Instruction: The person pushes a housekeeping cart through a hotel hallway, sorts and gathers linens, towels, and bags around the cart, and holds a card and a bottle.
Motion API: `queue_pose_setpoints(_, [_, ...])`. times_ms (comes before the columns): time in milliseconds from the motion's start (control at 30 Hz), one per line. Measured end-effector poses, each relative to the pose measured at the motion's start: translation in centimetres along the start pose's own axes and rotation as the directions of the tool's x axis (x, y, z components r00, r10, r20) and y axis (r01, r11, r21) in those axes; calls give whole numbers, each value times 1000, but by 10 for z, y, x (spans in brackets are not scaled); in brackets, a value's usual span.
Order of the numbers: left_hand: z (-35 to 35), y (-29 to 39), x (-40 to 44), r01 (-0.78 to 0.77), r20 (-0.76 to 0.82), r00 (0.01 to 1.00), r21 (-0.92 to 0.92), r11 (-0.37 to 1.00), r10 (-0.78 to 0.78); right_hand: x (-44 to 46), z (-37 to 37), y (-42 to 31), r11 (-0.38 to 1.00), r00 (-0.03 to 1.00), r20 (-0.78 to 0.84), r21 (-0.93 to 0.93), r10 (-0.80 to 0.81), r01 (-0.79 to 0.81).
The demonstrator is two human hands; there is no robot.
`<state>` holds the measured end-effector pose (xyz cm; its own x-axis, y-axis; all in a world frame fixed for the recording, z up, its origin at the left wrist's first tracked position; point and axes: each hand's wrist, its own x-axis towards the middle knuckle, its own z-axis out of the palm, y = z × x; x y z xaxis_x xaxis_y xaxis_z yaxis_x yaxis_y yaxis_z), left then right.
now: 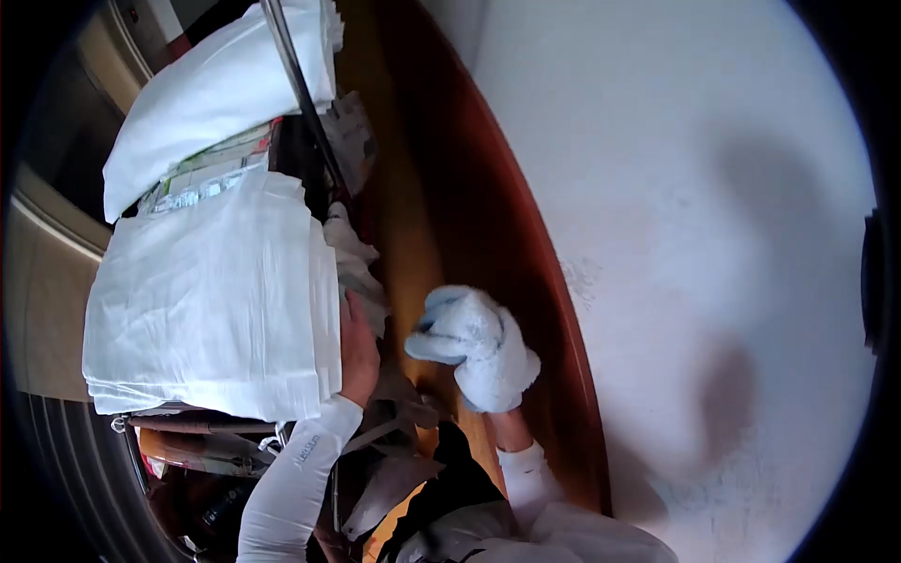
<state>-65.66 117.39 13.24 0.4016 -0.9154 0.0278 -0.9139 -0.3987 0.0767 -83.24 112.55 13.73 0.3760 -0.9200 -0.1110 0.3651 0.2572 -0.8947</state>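
A stack of folded white sheets [206, 300] lies on a cart at the left. My left hand [359, 349] rests against the right side of this stack, its fingers pointing up and partly hidden by the sheet edges. To the right, a fluffy white cloth mitt or bundled cloth [479, 347] covers my right hand, whose fingers are hidden inside or behind it; only the wrist shows below. The white cloth is apart from the stack, above the wooden floor. White sleeves cover both forearms.
Another white folded pile [225, 84] lies farther up the cart, beside a metal pole [298, 75]. Bags and small items fill the cart's near end [206, 469]. A white wall [676, 235] with a dark red baseboard [554, 281] runs along the right.
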Motion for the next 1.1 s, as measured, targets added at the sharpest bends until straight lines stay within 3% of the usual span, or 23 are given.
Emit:
queue_pose_setpoints(67, [8, -11, 0, 122, 59, 991, -34, 992, -120, 18, 3, -1, 1000, 1000, -18, -8, -1, 1])
queue_pose_setpoints(133, [8, -22, -6, 118, 40, 993, -244, 963, -112, 33, 8, 2, 1000, 1000, -21, -17, 1, -1])
queue_pose_setpoints(167, [4, -25, -9, 138, 61, 990, -232, 963, -127, 37, 9, 3, 1000, 1000, -19, -27, 1, -1])
queue_pose_setpoints(267, [-16, -25, -17, -102, -76, 991, 133, 986, 113, 42, 11, 2, 989, 1000, 10, -147, -19, 20])
queue_pose_setpoints(300, [-4, -29, -11, -107, -231, 961, 206, 973, 155, 41, 10, 2, 976, 999, 33, -211, -38, 44])
queue_pose_setpoints(433, [-12, -34, -10, -28, -99, 994, 72, 997, 35, 45, 32, 13, 952, 988, 150, -294, -47, 90])
queue_pose_setpoints(500, [-15, -35, -10, 0, -73, 997, 41, 999, 3, 66, 55, 28, 990, 989, 143, -140, 24, -4])
queue_pose_setpoints(567, [-16, -38, -6, 22, -63, 998, 13, 1000, -21, 94, 77, 44, 977, 987, 82, 151, 136, -147])
queue_pose_setpoints(667, [-13, -42, 4, 52, -43, 998, -4, 999, -52, 112, 91, 55, 858, 973, 22, 468, 230, -214])
queue_pose_setpoints(767, [-14, -42, 11, 66, -33, 997, -20, 998, -66, 118, 91, 56, 732, 970, 30, 650, 243, -203])
queue_pose_setpoints(900, [-34, -26, -11, 15, -29, 999, -12, 1000, -16, 128, 75, 47, 534, 966, 108, 816, 234, -221])
queue_pose_setpoints(1000, [-37, -5, -24, -23, 43, 999, -1, 1000, 23, 127, 72, 46, 456, 979, 153, 867, 137, -200])
queue_pose_setpoints(1067, [-9, 1, -31, -82, 26, 997, 149, 985, 79, 116, 91, 51, 534, 994, 99, 843, -40, -63])
queue_pose_setpoints(1100, [12, 9, -32, 3, -252, 960, 437, 900, 119, 119, 105, 45, 717, 995, 21, 692, 95, -83])
